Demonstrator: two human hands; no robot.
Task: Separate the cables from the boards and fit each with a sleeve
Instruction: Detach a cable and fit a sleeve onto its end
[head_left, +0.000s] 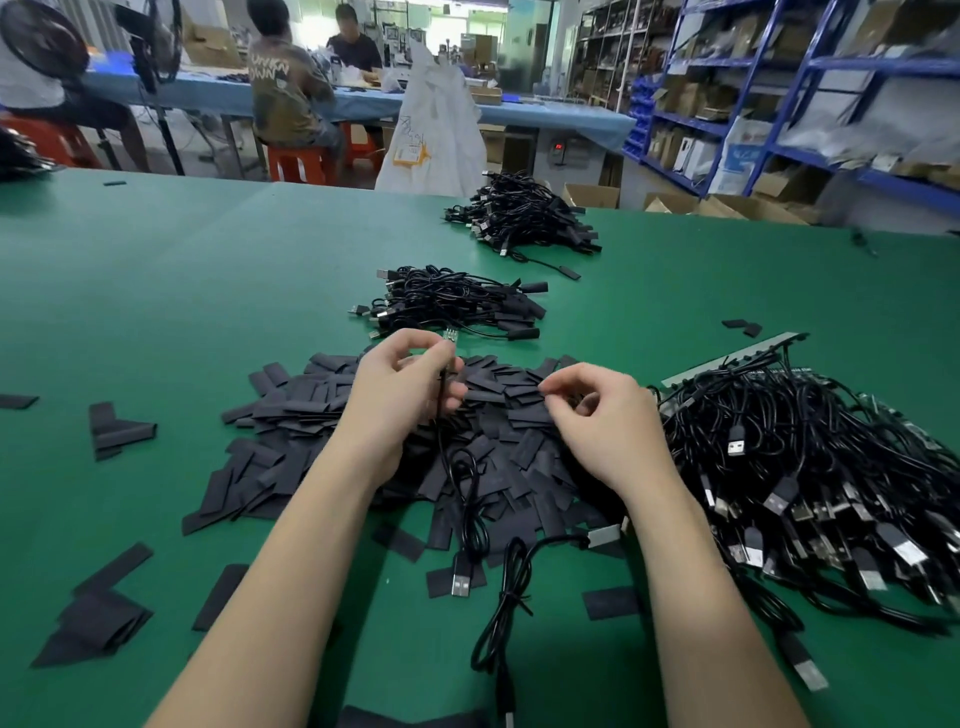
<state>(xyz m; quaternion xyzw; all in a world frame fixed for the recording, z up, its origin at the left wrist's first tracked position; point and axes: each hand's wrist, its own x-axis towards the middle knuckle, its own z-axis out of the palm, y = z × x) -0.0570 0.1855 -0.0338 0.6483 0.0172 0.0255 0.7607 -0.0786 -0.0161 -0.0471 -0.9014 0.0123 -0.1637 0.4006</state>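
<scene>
Fingers of your left hand (410, 384) pinch a thin black cable (457, 478) upright, its tiny board end poking out on top, ready for a cover. Your right hand (597, 415) pinches a flat black sleeve (485, 397) from the pile (498, 457) under both hands.

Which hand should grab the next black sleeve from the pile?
Probably the right hand. Its fingertips are already pinching at a sleeve on top of the sleeve pile, while the left hand is busy holding up a cable by its small board end.
</scene>
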